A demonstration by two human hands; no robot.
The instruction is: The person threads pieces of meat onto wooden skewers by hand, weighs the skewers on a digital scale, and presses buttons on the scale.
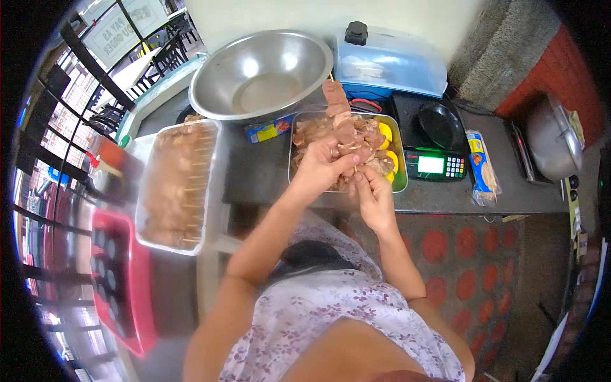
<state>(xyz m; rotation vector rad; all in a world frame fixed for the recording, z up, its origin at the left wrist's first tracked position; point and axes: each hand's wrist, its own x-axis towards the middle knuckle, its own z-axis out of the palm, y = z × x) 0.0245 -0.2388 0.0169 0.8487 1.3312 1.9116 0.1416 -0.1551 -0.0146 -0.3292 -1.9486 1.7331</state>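
Note:
My left hand (pixel 323 167) is wrapped round a meat skewer (pixel 337 102), its raw pieces threaded in a row and its tip pointing up and away from me. Just below, my right hand (pixel 374 198) pinches the lower end of the same stick with thumb and fingers. Both hands are over the near edge of a metal tray (pixel 402 149) full of raw meat pieces (pixel 309 130). Two yellow round things (pixel 386 132) lie at the tray's right side. To the left, a white plastic tub (pixel 141 213) holds many finished-looking meat skewers (pixel 175 178), lying side by side.
Behind stand a large steel bowl (pixel 258 76) and a blue clear-lidded box (pixel 394 63). Right of the tray are a digital scale (pixel 436 164) with a black dish, a pack of sticks (pixel 482 169) and a steel pot (pixel 554 140). A pink crate (pixel 143 299) is at the left.

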